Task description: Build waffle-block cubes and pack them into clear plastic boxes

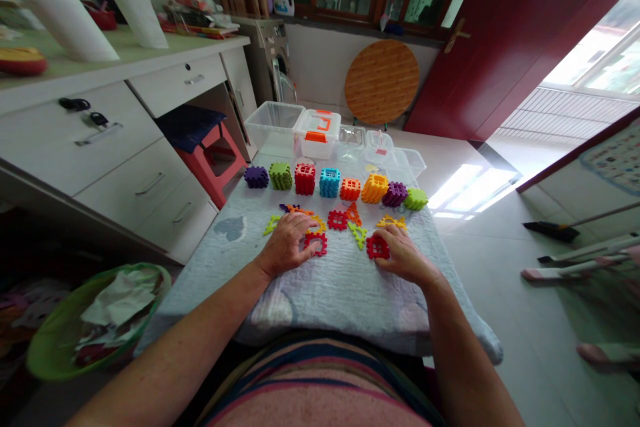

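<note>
My left hand is curled at the near left of a group of flat plastic building pieces, its thumb on a red square frame piece. Beneath and beyond its fingers lie a yellow piece, a lime-green piece and purple and orange ones. My right hand grips the right side of a red window-patterned square at the table surface. Just past its fingers is a yellow triangle. Between the hands lie another red square, an orange triangle and a green triangle.
Stacks of notched pieces sorted by colour form a row across the cloth-covered table, including a blue stack. Behind them stand clear plastic boxes, one with an orange-handled lid. A red stool and a green basket are left of the table.
</note>
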Tool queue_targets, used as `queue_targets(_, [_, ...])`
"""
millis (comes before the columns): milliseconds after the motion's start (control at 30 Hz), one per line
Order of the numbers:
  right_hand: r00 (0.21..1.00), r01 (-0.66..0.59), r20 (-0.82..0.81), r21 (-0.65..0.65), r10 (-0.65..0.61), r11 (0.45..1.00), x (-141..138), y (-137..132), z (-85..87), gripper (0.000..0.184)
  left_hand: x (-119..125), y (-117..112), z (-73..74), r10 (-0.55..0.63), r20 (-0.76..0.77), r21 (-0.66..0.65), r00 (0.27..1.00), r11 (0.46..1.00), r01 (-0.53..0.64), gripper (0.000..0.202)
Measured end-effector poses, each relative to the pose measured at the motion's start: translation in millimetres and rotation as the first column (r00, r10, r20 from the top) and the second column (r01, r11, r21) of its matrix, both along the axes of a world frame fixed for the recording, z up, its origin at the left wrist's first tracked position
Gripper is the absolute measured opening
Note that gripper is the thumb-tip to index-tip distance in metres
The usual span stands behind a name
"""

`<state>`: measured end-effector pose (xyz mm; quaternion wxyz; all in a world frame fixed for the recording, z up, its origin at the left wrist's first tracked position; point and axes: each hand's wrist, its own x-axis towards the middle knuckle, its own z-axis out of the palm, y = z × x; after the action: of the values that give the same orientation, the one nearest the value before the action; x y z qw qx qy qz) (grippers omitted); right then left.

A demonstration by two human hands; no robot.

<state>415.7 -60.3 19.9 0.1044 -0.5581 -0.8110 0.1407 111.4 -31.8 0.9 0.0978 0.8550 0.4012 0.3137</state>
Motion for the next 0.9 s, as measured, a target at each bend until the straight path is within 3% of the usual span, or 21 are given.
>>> queue_targets(267, [1.000, -0.001, 0.017, 0.040, 0.000, 0.999, -9, 9, 15.5, 0.027, -2, 1, -0.7, 0.042, 0.018, 0.009, 0.999, 0.999, -0.042, 0.030])
queue_targets(533, [0.998, -0.065, 0.019, 0.121, 0.064, 0.991, -57, 50, 28.1, 0.033, -5, 4, -3.6, 0.089, 0.035, 0.008, 0.995, 0.996, -0.090, 0.027])
queue_targets(700, [0.998, -0.043, 0.053, 0.115, 0.037, 0.992, -79, 68, 24.3, 0.036, -7, 5, -2.6, 0.104, 0.050, 0.003, 0.993, 0.995, -0.104, 0.025])
queue_targets(900, [0.991, -0.026, 0.130, 0.067, 0.017, 0.997, -86, 76, 5.8, 0.043, -9, 7, -3.9, 0.108, 0.084, 0.012, 0.991, 0.994, -0.109, 0.024])
